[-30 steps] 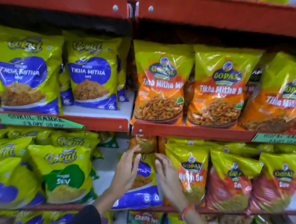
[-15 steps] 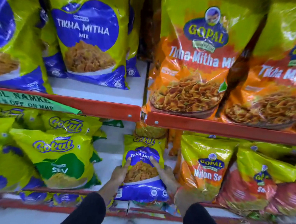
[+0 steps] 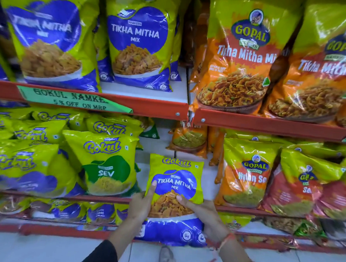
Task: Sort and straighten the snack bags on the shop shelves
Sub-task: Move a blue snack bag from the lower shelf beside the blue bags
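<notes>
Gripping a small Gokul Tikha Mitha bag [image 3: 175, 193] from both sides: left hand [image 3: 142, 204] clasping its left edge with the forefinger stretched up the front, right hand [image 3: 204, 212] closing fingers over the lower right corner. Holding it upright in the gap between the Gokul Sev bag [image 3: 106, 165] and the Gopal Nylon Sev bag [image 3: 248, 175], in front of the middle shelf [image 3: 108, 199], lifted off it or nearly so. Judging the sorting as only beginning: the matching large Tikha Mitha bags [image 3: 135, 46] standing tidy above, the Gokul pile at left slumping and overlapping. Compared with half a second ago, drawing the bag slightly out and up, fingers sliding lower.
</notes>
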`<state>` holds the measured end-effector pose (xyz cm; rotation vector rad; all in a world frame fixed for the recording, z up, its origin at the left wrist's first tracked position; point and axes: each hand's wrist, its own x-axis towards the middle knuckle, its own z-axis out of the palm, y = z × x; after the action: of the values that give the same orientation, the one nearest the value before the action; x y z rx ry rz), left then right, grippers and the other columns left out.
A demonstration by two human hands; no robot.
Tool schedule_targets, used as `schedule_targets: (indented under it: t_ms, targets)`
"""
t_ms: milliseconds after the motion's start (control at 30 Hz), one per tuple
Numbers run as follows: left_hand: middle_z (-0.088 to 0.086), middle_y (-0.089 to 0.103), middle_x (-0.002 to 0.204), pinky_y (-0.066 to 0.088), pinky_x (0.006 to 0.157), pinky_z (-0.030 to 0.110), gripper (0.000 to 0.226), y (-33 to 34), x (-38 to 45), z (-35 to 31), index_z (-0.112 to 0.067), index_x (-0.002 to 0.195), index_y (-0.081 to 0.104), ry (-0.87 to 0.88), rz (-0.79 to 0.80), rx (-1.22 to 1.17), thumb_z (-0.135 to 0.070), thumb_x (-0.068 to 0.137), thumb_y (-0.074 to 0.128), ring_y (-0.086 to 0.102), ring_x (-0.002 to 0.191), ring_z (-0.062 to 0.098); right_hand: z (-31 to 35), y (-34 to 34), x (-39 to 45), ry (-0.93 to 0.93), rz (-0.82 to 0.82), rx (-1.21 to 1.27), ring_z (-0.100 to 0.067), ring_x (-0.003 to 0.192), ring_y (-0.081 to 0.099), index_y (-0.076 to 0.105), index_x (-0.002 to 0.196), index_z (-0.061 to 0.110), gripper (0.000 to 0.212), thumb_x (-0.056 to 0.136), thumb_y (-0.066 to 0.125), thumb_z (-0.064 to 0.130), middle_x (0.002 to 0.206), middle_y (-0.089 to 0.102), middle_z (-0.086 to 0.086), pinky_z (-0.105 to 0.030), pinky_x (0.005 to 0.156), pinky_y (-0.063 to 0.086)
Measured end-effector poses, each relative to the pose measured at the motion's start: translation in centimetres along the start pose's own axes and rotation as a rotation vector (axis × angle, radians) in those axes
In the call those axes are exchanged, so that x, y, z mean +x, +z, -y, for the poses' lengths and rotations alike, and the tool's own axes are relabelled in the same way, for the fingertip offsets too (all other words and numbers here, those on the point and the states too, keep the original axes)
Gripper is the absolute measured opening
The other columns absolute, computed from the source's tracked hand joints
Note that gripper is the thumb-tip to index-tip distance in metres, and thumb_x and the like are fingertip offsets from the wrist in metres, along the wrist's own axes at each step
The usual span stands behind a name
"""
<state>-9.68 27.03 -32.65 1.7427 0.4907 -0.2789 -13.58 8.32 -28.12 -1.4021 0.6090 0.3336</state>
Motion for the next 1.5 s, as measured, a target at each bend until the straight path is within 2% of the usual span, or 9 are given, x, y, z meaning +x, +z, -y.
schedule_targets:
  t_ms: [333, 567, 667, 833, 1000, 1167, 1267, 1400, 1500]
  targets:
    - [0.015, 0.060, 0.060, 0.046, 0.071, 0.039, 0.079, -4.7, -9.3, 0.5, -0.007, 0.055, 0.054, 0.155, 0.031, 0.052, -0.086, 0.063, 0.046, 0.058, 0.064, 0.030, -4.5, 1.6, -8.8, -0.053, 0.045, 0.094, -0.038, 0.097, 0.072, 0.078, 0.097, 0.003, 0.055, 0.048, 0.093, 0.021, 0.097, 0.078, -0.018, -0.058, 0.089, 0.056]
    - [-0.012, 0.056, 0.045, 0.039, 0.051, 0.017, 0.053, -7.2, -10.7, -6.5, -0.013, 0.060, 0.061, 0.465, 0.025, -0.099, -0.064, 0.070, 0.055, 0.046, 0.048, 0.001, 1.9, 2.8, -11.6, -0.354, 0.031, 0.106, -0.018, 0.064, 0.075, 0.074, 0.094, 0.001, 0.036, 0.060, 0.087, 0.002, 0.079, 0.080, -0.007, -0.027, 0.056, 0.060]
    - [-0.009, 0.058, 0.056, 0.040, 0.058, 0.026, 0.062, -8.6, -10.4, -10.8, -0.008, 0.067, 0.063, 0.626, -0.004, -0.121, -0.070, 0.073, 0.058, 0.048, 0.054, 0.005, 6.5, 3.9, -12.4, -0.507, 0.035, 0.085, -0.017, 0.070, 0.076, 0.074, 0.095, 0.006, 0.038, 0.060, 0.087, 0.001, 0.084, 0.081, -0.003, -0.024, 0.056, 0.059]
    - [-0.016, 0.070, 0.059, 0.047, 0.056, 0.011, 0.015, -10.0, -9.5, -18.8, -0.020, 0.076, 0.069, 0.808, -0.034, -0.268, -0.027, 0.088, 0.062, 0.060, 0.055, -0.008, 14.5, 6.0, -13.0, -0.735, 0.101, 0.066, -0.010, 0.066, 0.075, 0.073, 0.094, 0.008, 0.037, 0.062, 0.084, -0.007, 0.075, 0.080, 0.004, -0.019, 0.053, 0.056]
    - [-0.010, 0.070, 0.078, 0.047, 0.062, 0.011, 0.017, -11.7, -7.3, -25.2, -0.009, 0.088, 0.068, 1.000, -0.088, -0.252, -0.024, 0.089, 0.060, 0.060, 0.064, -0.011, 21.2, 7.8, -11.3, -0.931, 0.111, 0.014, -0.008, 0.071, 0.075, 0.074, 0.092, 0.011, 0.039, 0.058, 0.088, -0.003, 0.087, 0.080, 0.004, -0.017, 0.059, 0.056]
    - [-0.014, 0.075, 0.077, 0.050, 0.068, 0.009, 0.011, -13.5, -3.7, -30.5, -0.022, 0.090, 0.065, 1.088, -0.027, -0.208, -0.013, 0.090, 0.060, 0.066, 0.075, -0.011, 26.8, 9.6, -7.2, -1.097, 0.077, -0.062, -0.024, 0.094, 0.076, 0.073, 0.105, 0.007, 0.054, 0.055, 0.092, 0.001, 0.098, 0.080, -0.004, -0.037, 0.081, 0.062]
    - [-0.013, 0.077, 0.094, 0.054, 0.079, 0.020, 0.020, -13.9, -1.5, -32.1, -0.025, 0.099, 0.067, 1.107, -0.029, -0.222, -0.037, 0.082, 0.068, 0.069, 0.092, 0.000, 28.7, 10.4, -5.4, -1.146, 0.081, -0.052, -0.016, 0.086, 0.076, 0.072, 0.103, 0.009, 0.053, 0.055, 0.091, -0.002, 0.093, 0.081, 0.001, -0.025, 0.071, 0.061]
    - [-0.012, 0.072, 0.099, 0.053, 0.077, 0.014, 0.023, -13.6, -0.2, -32.9, -0.010, 0.111, 0.062, 1.106, -0.010, -0.242, -0.011, 0.088, 0.060, 0.066, 0.086, -0.010, 29.8, 10.8, -3.6, -1.165, 0.088, -0.065, -0.010, 0.083, 0.076, 0.070, 0.101, 0.013, 0.053, 0.054, 0.092, 0.001, 0.091, 0.081, 0.007, -0.019, 0.067, 0.057]
    - [-0.022, 0.076, 0.089, 0.054, 0.073, 0.013, 0.024, -13.3, 0.9, -31.4, -0.017, 0.108, 0.061, 1.059, 0.022, -0.246, -0.021, 0.084, 0.064, 0.068, 0.086, -0.005, 28.9, 10.9, -2.2, -1.129, 0.085, -0.105, -0.011, 0.087, 0.076, 0.070, 0.100, 0.017, 0.054, 0.052, 0.094, 0.006, 0.091, 0.080, 0.009, -0.019, 0.068, 0.057]
